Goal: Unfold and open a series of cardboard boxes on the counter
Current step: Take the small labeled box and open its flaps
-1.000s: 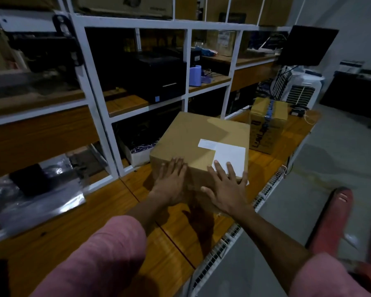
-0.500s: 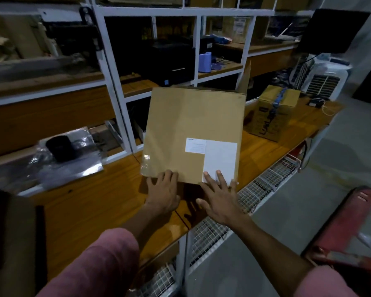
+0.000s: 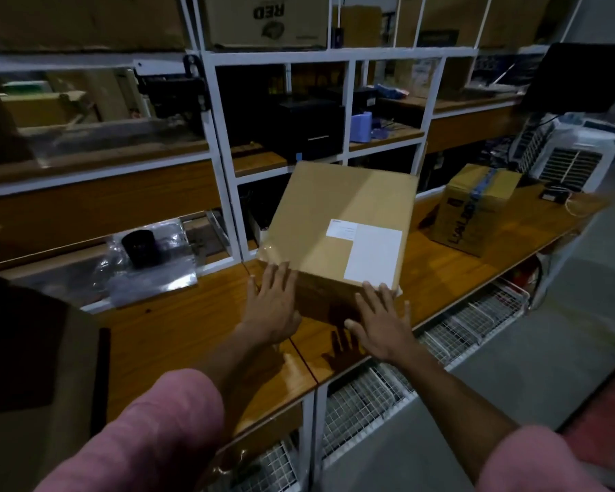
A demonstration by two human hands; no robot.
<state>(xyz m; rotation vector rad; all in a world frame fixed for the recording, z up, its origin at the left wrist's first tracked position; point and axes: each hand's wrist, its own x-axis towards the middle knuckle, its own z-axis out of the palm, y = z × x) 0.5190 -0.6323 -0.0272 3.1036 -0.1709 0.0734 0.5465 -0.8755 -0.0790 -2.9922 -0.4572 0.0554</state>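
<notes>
"RED" upside down on top-shelf carton [image 3: 267, 21], label on sealed box [image 3: 341, 221] unreadable

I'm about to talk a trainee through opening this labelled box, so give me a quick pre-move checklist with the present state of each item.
1. Both hands at the box: ok. The left hand and right hand lie with straight fingers at the near edge of the labelled box.
2. Firm grip: not ok. Neither hand curls round anything.
3. Box on the counter: ok, though its underside is hidden.
4. Seam or tape reachable: cannot tell. The top shows only a white label.
5. Space on the right: ok. The taped box stands apart.
6. Space behind: not ok. The far edge is near the white shelf frame.
</notes>
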